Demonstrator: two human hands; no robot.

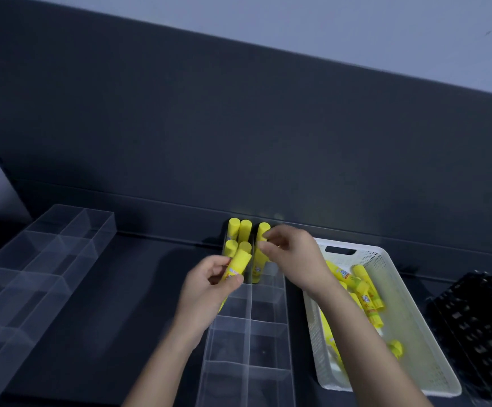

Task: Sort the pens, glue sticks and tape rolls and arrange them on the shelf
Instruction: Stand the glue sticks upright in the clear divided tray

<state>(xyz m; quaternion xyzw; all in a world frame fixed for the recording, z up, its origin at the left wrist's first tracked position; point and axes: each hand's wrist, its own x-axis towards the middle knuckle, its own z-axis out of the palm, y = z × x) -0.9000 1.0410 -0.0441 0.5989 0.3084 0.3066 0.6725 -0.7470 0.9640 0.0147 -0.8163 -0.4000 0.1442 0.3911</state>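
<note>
- The left hand (206, 292) is clamped on a yellow glue stick (237, 264), fingers and thumb curled round its lower half. The stick tilts over the left column of the tray.
- The tray (250, 318), clear and split into two columns of compartments, lies on the dark shelf (139, 289) and runs back to the shelf's rear wall.
- Four sticks (244, 230) stand upright in the tray's back left compartment, caps up and packed close together.
- The right hand (294, 259) reaches over the back right compartment, its curled fingertips at a standing stick (262, 229) there. Blur hides whether they pinch it or only touch it.
- The two hands are close together but not touching.
- A white basket (409, 304) sits just right of the tray, with loose sticks (362, 284) lying in it at mixed angles. The right forearm crosses over it.
- A black basket (479, 324) stands at the far right.
- A second clear tray (48, 259) lies well apart on the left.
</note>
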